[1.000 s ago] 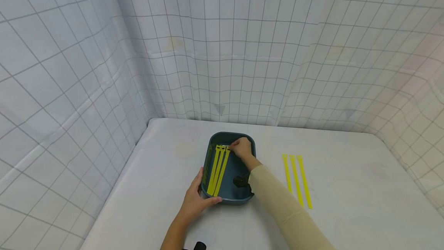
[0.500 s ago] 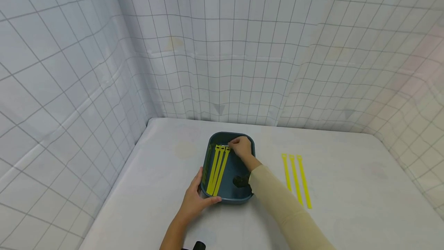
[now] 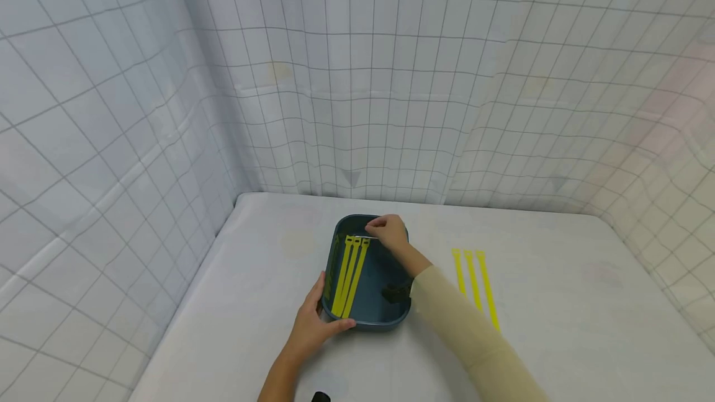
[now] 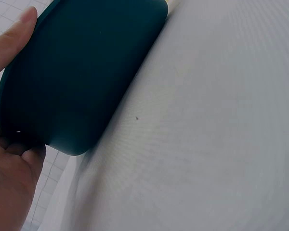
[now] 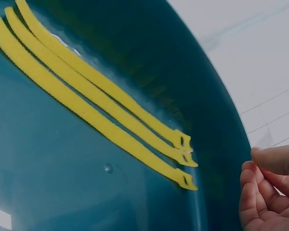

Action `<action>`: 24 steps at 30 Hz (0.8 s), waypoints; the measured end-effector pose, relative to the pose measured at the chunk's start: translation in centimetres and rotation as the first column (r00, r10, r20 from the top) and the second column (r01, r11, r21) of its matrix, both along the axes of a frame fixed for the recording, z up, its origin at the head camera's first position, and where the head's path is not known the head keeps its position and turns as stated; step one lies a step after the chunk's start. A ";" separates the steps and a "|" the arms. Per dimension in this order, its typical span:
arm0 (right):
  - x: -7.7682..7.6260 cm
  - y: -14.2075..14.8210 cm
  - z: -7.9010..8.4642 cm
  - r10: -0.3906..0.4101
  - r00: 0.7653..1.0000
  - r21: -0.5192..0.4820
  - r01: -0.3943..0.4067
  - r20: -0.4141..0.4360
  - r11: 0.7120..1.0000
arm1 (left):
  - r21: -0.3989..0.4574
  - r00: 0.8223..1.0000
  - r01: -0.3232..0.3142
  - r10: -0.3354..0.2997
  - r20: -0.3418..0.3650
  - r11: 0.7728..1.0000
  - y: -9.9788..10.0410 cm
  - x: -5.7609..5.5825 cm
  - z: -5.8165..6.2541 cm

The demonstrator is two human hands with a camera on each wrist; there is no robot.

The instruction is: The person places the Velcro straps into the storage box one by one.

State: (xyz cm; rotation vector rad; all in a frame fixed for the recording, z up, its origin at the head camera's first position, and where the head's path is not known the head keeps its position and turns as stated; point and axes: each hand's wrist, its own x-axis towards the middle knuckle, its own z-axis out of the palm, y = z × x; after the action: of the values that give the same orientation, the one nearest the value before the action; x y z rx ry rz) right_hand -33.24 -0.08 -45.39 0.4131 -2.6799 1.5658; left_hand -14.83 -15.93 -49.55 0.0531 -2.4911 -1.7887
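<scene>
A dark teal plastic bin (image 3: 368, 326) stands on the white table. Inside it, along its left side, three yellow hook-and-loop cable ties (image 3: 349, 278) lie side by side, their slotted heads at the far end. My left hand (image 3: 310, 327) grips the bin's near left corner; in the left wrist view its thumb lies on the wall (image 4: 82, 72) and its fingers curl behind the rim. My right hand (image 3: 388, 231) hovers by the far right rim, just past the tie heads. In the right wrist view its fingers (image 5: 249, 197) are loosely curled, with nothing between them and the thumb.
Three more yellow cable ties (image 3: 472, 284) lie in a row on the table right of the bin, partly hidden by the right sleeve (image 3: 463, 327). A gridded white curtain (image 3: 357, 110) hangs around the table. A dark shape (image 3: 395, 293) shows beside the right cuff.
My right hand has moved slightly up and away from the head of the rightmost tie in the bin. The left hand keeps its hold, and the ties lie as before.
</scene>
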 end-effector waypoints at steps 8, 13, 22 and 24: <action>0.5 0.6 1.4 0.009 1.000 -0.033 -0.009 0.002 0.999 | 0.012 1.000 0.007 -0.007 -0.003 1.000 -0.1 0.1 0.0; 0.1 1.1 1.9 -0.010 1.000 -0.034 0.009 -0.023 0.999 | 0.010 1.000 0.002 -0.002 -0.011 1.000 -0.1 0.0 -0.1; 0.2 2.5 2.7 -0.013 1.000 -0.067 0.011 -0.028 0.998 | 0.009 1.000 -0.008 0.008 -0.013 1.000 -0.1 -0.2 -0.2; 0.5 3.1 2.9 -0.021 1.000 -0.096 0.019 -0.020 0.995 | 0.012 1.000 -0.005 0.005 -0.009 1.000 0.0 -0.1 -0.2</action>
State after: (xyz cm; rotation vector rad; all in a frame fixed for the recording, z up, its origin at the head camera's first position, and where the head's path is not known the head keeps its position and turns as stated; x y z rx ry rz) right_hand -32.77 2.98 -42.50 0.3959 -2.5722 1.6670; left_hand -14.98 -15.96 -49.75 0.0511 -2.4720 -1.7978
